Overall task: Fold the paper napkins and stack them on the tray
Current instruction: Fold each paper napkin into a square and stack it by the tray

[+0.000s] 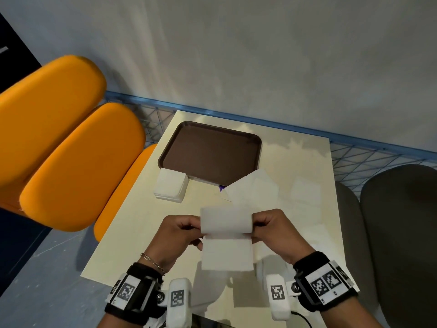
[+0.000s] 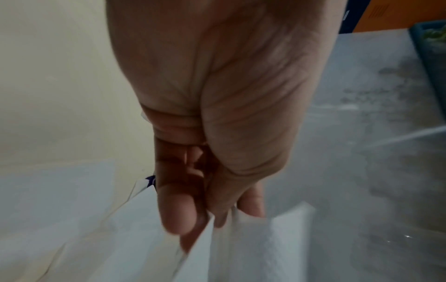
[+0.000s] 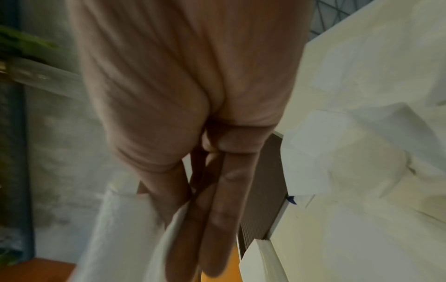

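- table (image 1: pixel 132 233): cream top, carries everything below; orange seat cushions (image 1: pixel 71 143) off its left edge, grey chair (image 1: pixel 402 233) off the right.
- tray (image 1: pixel 210 150): brown, far-left part of the table, nothing on its visible surface. Its near edge seems to sit on some flat white sheets, can't confirm.
- loose napkins (image 1: pixel 255 188): unfolded sheets spread over the right side of the table, the nearest one overlapping the tray's near-right corner. A small purple bit shows at that corner, can't tell what it is.
- napkin stack (image 1: pixel 170 185): squared white pile, just beside the tray's near-left corner.
- held napkin (image 1: pixel 227 237): in the air over the near-centre of the table, between both hands, top part curled over toward the person, lower part hanging.
- left hand (image 1: pixel 176 235): thumb and fingers pinch the napkin's left edge, other fingers curled.
- right hand (image 1: pixel 275 230): pinches the right edge at the same height; wrist view shows long fingers against the sheet.
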